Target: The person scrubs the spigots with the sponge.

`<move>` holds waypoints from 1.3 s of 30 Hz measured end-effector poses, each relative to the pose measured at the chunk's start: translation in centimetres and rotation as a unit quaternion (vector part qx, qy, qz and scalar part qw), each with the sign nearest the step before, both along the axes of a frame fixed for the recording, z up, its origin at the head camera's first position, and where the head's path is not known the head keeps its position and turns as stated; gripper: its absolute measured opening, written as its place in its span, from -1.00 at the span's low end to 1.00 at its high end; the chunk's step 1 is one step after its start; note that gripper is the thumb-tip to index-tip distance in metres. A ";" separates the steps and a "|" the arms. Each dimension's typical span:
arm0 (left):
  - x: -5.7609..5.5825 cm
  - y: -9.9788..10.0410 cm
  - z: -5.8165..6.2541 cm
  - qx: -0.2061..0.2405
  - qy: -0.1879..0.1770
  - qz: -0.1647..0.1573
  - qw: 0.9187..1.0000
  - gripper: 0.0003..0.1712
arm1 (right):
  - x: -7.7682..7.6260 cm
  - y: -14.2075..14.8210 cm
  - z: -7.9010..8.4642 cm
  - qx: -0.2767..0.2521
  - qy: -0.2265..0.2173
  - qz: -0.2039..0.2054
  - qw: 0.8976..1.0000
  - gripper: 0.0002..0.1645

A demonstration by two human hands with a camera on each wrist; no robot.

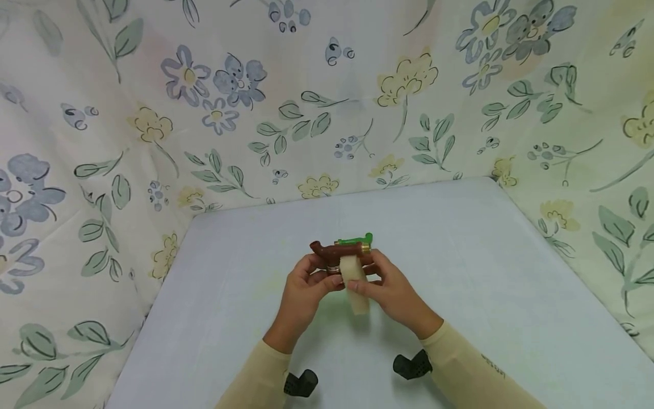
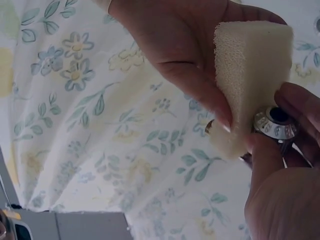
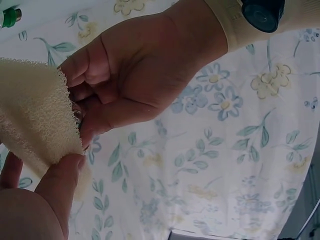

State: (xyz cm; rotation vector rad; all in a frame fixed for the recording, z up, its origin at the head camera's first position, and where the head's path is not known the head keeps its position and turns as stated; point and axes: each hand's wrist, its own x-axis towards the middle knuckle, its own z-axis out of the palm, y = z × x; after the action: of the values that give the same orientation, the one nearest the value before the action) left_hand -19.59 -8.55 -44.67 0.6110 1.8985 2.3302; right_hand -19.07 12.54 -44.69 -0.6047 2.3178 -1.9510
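Note:
In the head view a brown plastic tap [image 1: 341, 250] with a brass threaded end is held up above the table. My left hand [image 1: 305, 287] grips it near its chrome-ringed lower part, seen as a chrome ring [image 2: 275, 124] in the left wrist view. A cream sponge [image 1: 356, 289] is pinched in my right hand [image 1: 390, 284], thumb on its near face, and rests against the tap. The sponge [image 3: 40, 110] hides most of the tap in the right wrist view. Beyond the hands lies a green tap [image 1: 355, 241], partly covered by the brown one.
Under the hands spreads a white-covered table [image 1: 245, 250]. A floral cloth [image 1: 317, 130] rises behind and at both sides of it. Black camera mounts [image 1: 301, 383] stick out from both wrists.

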 end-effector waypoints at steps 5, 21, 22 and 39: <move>0.3 0.0 0.2 0.018 0.002 -0.026 0.999 -0.61 | -0.4 0.6 -0.1 0.004 0.000 0.005 1.000 -0.43; 0.4 0.3 0.4 0.009 0.013 -0.018 1.000 -0.65 | 0.2 0.4 -0.5 -0.016 -0.027 -0.001 1.000 -0.40; 0.3 0.2 0.3 0.001 0.012 -0.009 1.000 -0.65 | 0.3 0.3 -0.4 -0.013 -0.026 -0.004 1.000 -0.40; -0.1 0.5 0.1 -0.045 0.004 0.067 0.997 -0.51 | 2.8 -0.8 3.5 -0.012 0.010 -0.004 1.000 -0.41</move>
State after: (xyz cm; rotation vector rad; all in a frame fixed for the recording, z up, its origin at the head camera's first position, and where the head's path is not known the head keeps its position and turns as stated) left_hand -19.64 -8.08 -44.58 0.5005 2.0955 2.3067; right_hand -16.26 11.72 -41.14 -0.6220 2.3142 -1.9886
